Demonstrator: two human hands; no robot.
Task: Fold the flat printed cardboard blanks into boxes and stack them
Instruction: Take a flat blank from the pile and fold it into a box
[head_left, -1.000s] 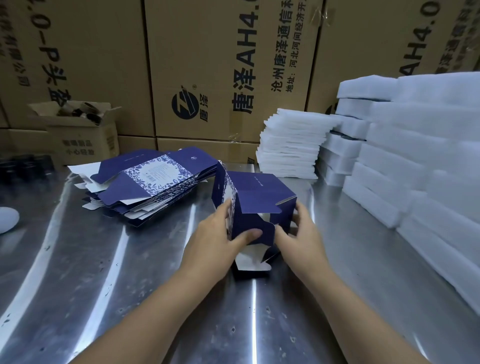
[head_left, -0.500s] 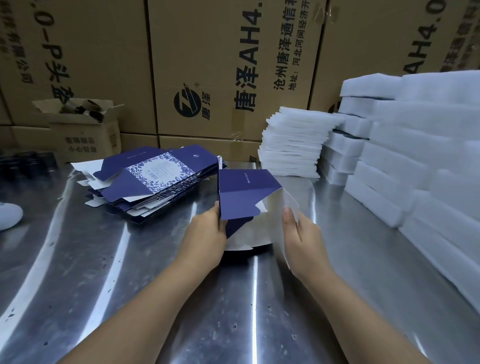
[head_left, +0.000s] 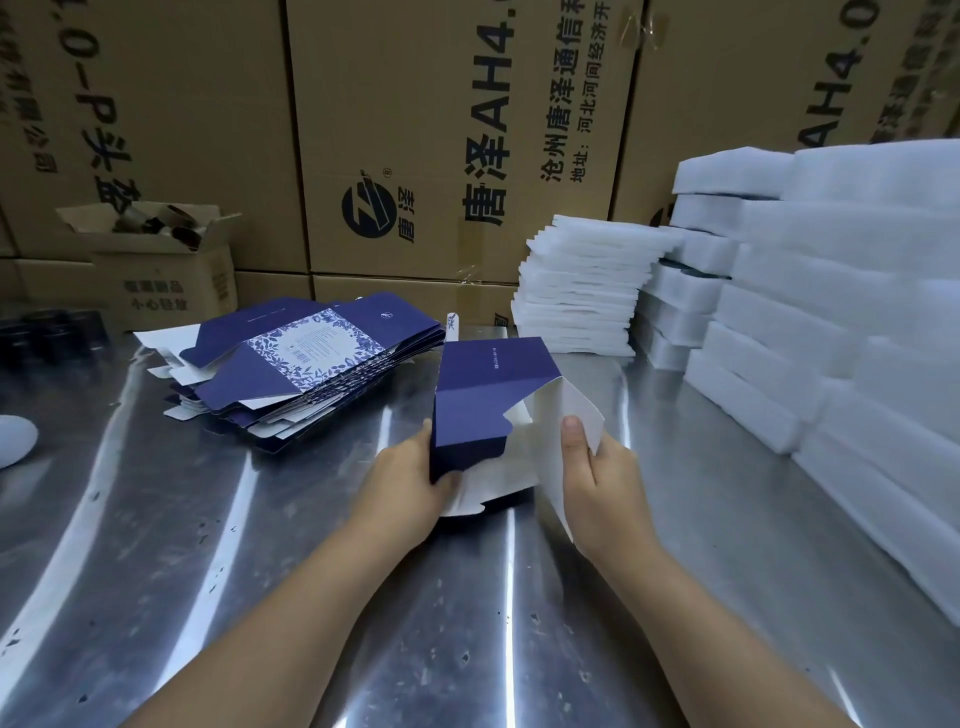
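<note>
- Sitting at the far left edge of the steel table (head_left: 208, 545) is a pale rounded thing (head_left: 13, 441), cut off by the frame, so no idea what it is.
- Behind that there's a small open carton (head_left: 166, 275) with some rolls in it, up against the big printed cartons (head_left: 415, 130) that wall off the back.
- Next over is the pile of flat blanks (head_left: 306, 364), navy with a blue-and-white floral panel on top, fanned out a bit messily on the table.
- Left hand (head_left: 410, 478) has its fingers curled round the lower left corner of the half-folded box (head_left: 483, 400), gripping it.
- That box is dead centre, just right of the pile, with its navy panels standing up, the white inside showing and the bottom flaps resting on the table.
- Right hand (head_left: 602, 478) pinches the box's open white flap, thumb flat on the inside face and the other fingers behind it.
- Right of all that is a stack of thin white foam sheets (head_left: 582, 296), then taller stacks of thick foam blocks (head_left: 831, 338) along the table's right side.
</note>
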